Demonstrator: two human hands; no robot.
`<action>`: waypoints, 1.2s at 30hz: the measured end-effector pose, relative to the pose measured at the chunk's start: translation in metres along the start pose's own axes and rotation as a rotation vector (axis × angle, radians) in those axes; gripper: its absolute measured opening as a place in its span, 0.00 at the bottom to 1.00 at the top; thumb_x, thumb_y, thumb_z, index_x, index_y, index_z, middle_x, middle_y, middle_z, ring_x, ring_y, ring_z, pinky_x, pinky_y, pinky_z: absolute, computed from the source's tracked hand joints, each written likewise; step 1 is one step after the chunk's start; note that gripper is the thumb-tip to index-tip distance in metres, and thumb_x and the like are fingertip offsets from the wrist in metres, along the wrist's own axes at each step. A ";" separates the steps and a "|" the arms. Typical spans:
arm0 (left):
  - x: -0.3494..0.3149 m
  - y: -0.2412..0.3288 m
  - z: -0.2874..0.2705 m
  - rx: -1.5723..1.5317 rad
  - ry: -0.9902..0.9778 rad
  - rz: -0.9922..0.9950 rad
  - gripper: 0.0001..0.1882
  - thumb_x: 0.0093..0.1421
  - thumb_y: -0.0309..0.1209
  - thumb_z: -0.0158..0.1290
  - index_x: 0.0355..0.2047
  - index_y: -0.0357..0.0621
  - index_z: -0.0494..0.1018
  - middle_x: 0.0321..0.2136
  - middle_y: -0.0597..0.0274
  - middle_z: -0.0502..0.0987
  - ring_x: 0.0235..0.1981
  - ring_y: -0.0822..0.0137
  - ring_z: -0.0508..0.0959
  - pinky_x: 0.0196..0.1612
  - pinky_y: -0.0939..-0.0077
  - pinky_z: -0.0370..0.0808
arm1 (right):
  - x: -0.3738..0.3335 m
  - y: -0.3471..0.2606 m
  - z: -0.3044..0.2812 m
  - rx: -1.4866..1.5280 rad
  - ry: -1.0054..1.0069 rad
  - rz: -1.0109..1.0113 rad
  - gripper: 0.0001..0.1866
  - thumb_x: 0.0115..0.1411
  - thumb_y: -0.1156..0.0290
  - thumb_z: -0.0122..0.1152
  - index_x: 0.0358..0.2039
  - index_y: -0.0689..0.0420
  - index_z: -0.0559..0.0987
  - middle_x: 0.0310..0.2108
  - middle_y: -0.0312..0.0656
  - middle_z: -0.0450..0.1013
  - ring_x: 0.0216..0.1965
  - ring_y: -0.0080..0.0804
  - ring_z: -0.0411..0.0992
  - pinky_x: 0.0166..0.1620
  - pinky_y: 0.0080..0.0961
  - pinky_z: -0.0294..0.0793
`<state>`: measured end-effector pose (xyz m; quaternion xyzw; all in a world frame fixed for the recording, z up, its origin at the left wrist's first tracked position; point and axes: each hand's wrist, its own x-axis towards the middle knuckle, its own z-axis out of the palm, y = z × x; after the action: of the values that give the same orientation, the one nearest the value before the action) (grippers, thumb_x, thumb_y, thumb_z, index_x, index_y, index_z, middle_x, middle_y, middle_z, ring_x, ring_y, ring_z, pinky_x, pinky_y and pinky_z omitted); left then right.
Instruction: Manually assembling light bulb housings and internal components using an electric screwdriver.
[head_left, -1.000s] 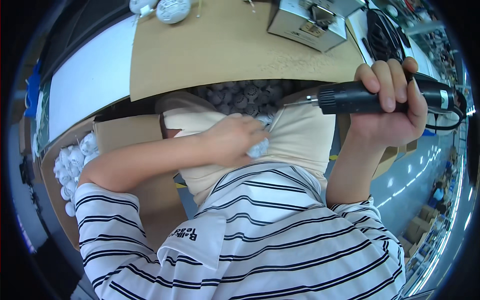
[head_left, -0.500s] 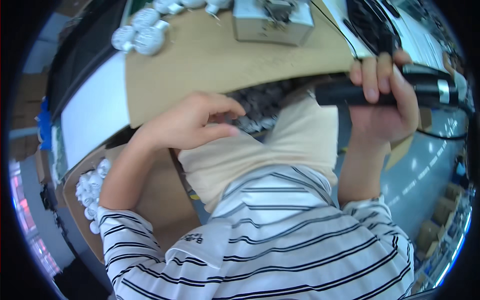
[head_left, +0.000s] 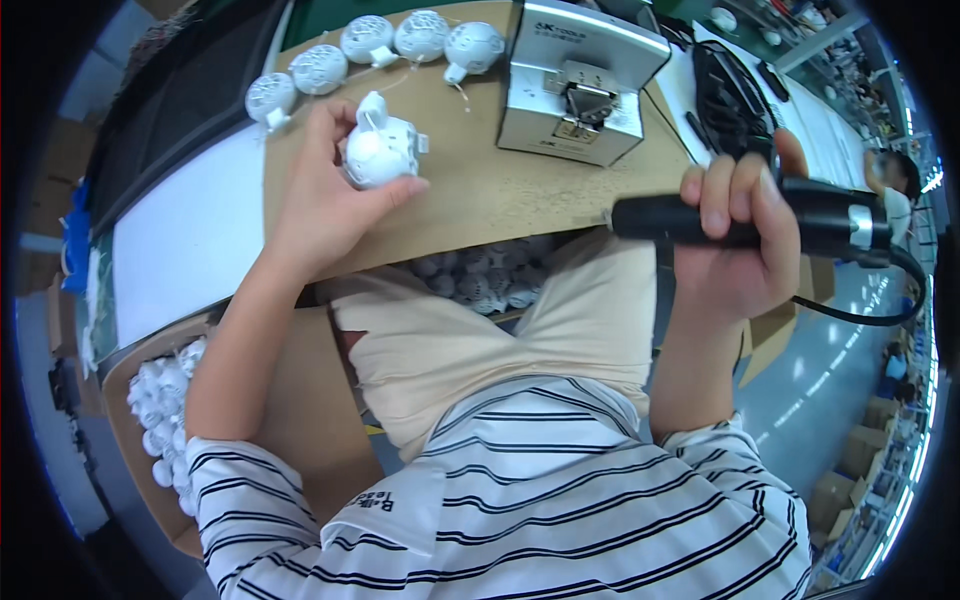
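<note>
My left hand (head_left: 325,190) curls its thumb and fingers around a white plastic ball (head_left: 380,155) with small square tabs, just over the brown work surface. In my right hand (head_left: 745,225) is a black corded handheld power tool (head_left: 660,218), gripped by its barrel. The tool's small metal tip points left, towards the middle of the bench and apart from the ball. Behind my left hand, similar white balls (head_left: 320,70) with web-like patterned surfaces stand in a curved row, some with tabs and thin strands.
A silver metal box (head_left: 570,135) with a clamp-like fitting stands at the back of the brown board (head_left: 480,195). Several white balls fill a cardboard box (head_left: 300,400) at lower left; more lie under the bench edge, above my lap. Black bag-like item (head_left: 735,95) at back right.
My left hand has moved from above my lap up and left to the bench and now holds a white ball. My right hand with the tool has shifted slightly left and down in view.
</note>
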<state>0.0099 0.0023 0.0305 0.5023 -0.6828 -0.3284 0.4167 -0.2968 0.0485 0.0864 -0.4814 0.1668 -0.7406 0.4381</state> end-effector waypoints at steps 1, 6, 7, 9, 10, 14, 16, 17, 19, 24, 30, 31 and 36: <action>-0.006 0.002 0.007 -0.301 -0.070 -0.095 0.33 0.45 0.23 0.66 0.54 0.44 0.68 0.54 0.52 0.70 0.51 0.58 0.73 0.55 0.66 0.70 | 0.006 0.001 0.007 -0.032 0.005 -0.040 0.14 0.60 0.76 0.50 0.48 0.57 0.73 0.22 0.34 0.64 0.21 0.24 0.64 0.36 0.28 0.69; -0.020 -0.011 0.027 -0.410 -0.157 -0.003 0.39 0.43 0.18 0.66 0.57 0.44 0.65 0.54 0.56 0.71 0.50 0.61 0.74 0.56 0.67 0.71 | 0.041 0.012 0.050 -0.335 0.047 -0.252 0.12 0.58 0.78 0.53 0.44 0.59 0.73 0.19 0.36 0.66 0.19 0.25 0.65 0.33 0.29 0.73; -0.021 -0.012 0.029 -0.428 -0.156 -0.001 0.39 0.43 0.18 0.66 0.57 0.44 0.65 0.54 0.56 0.71 0.50 0.61 0.74 0.56 0.67 0.71 | 0.043 0.018 0.054 -0.351 0.037 -0.251 0.12 0.58 0.78 0.53 0.44 0.59 0.73 0.19 0.36 0.66 0.19 0.25 0.65 0.33 0.29 0.73; -0.020 -0.009 0.025 -0.354 -0.203 -0.057 0.40 0.42 0.18 0.66 0.58 0.44 0.65 0.52 0.56 0.72 0.49 0.62 0.74 0.55 0.67 0.71 | 0.046 0.034 0.062 -0.499 0.121 -0.301 0.12 0.57 0.80 0.55 0.43 0.59 0.73 0.17 0.36 0.66 0.17 0.26 0.66 0.32 0.29 0.74; -0.020 -0.007 0.021 -0.312 -0.226 -0.086 0.41 0.42 0.17 0.66 0.58 0.44 0.64 0.51 0.56 0.73 0.48 0.62 0.75 0.55 0.67 0.72 | 0.047 0.041 0.065 -0.567 0.164 -0.327 0.12 0.56 0.80 0.56 0.42 0.59 0.73 0.16 0.37 0.66 0.16 0.26 0.66 0.31 0.29 0.75; -0.021 -0.006 0.017 -0.312 -0.203 -0.103 0.41 0.41 0.18 0.67 0.58 0.45 0.65 0.51 0.57 0.73 0.49 0.61 0.74 0.56 0.66 0.71 | 0.054 0.043 0.070 -0.611 0.240 -0.284 0.13 0.55 0.81 0.58 0.42 0.60 0.73 0.15 0.37 0.66 0.15 0.26 0.66 0.30 0.28 0.76; -0.020 -0.006 0.018 -0.351 -0.164 -0.090 0.42 0.41 0.19 0.67 0.58 0.45 0.65 0.51 0.56 0.74 0.51 0.61 0.74 0.57 0.66 0.70 | 0.057 0.039 0.070 -0.588 0.279 -0.216 0.14 0.54 0.82 0.59 0.43 0.61 0.73 0.14 0.37 0.66 0.15 0.26 0.66 0.30 0.28 0.76; -0.017 -0.007 0.016 -0.350 -0.152 -0.097 0.42 0.41 0.19 0.67 0.58 0.45 0.65 0.51 0.56 0.74 0.51 0.61 0.74 0.57 0.66 0.70 | 0.056 0.037 0.068 -0.565 0.234 -0.196 0.15 0.55 0.81 0.58 0.44 0.61 0.73 0.15 0.37 0.65 0.15 0.26 0.65 0.31 0.28 0.75; -0.011 -0.009 0.015 -0.272 -0.171 0.027 0.40 0.41 0.21 0.68 0.56 0.46 0.67 0.48 0.58 0.75 0.47 0.63 0.75 0.53 0.69 0.71 | 0.044 0.028 0.067 -0.532 0.178 -0.162 0.15 0.55 0.79 0.57 0.45 0.61 0.73 0.15 0.36 0.65 0.16 0.26 0.65 0.31 0.28 0.74; -0.012 -0.013 0.013 -0.121 -0.227 0.140 0.38 0.40 0.21 0.69 0.54 0.45 0.69 0.47 0.58 0.75 0.45 0.64 0.75 0.51 0.71 0.72 | 0.014 0.031 0.084 -0.164 -0.067 -0.023 0.17 0.59 0.75 0.49 0.49 0.59 0.72 0.21 0.34 0.64 0.20 0.25 0.64 0.36 0.31 0.71; -0.018 -0.019 0.013 -0.105 -0.227 0.089 0.36 0.39 0.21 0.70 0.51 0.44 0.69 0.47 0.58 0.76 0.45 0.64 0.75 0.51 0.70 0.72 | 0.009 0.037 0.093 -0.107 -0.212 0.011 0.19 0.61 0.73 0.45 0.52 0.57 0.72 0.24 0.34 0.64 0.22 0.25 0.64 0.38 0.33 0.70; -0.019 -0.020 0.014 -0.121 -0.216 0.069 0.35 0.40 0.22 0.70 0.51 0.44 0.69 0.46 0.58 0.76 0.44 0.64 0.76 0.50 0.70 0.73 | 0.009 0.037 0.093 -0.108 -0.222 0.013 0.19 0.61 0.73 0.45 0.53 0.57 0.72 0.24 0.34 0.64 0.22 0.25 0.64 0.38 0.33 0.70; -0.019 -0.014 0.017 -0.079 -0.182 0.060 0.33 0.41 0.22 0.70 0.49 0.43 0.70 0.44 0.60 0.77 0.41 0.65 0.76 0.48 0.71 0.74 | 0.012 0.035 0.082 -0.033 -0.299 0.037 0.20 0.62 0.73 0.44 0.54 0.56 0.71 0.24 0.34 0.64 0.22 0.25 0.64 0.39 0.33 0.70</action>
<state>0.0033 0.0174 0.0066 0.4329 -0.7189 -0.3869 0.3821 -0.2108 0.0332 0.1095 -0.5902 0.1208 -0.6495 0.4638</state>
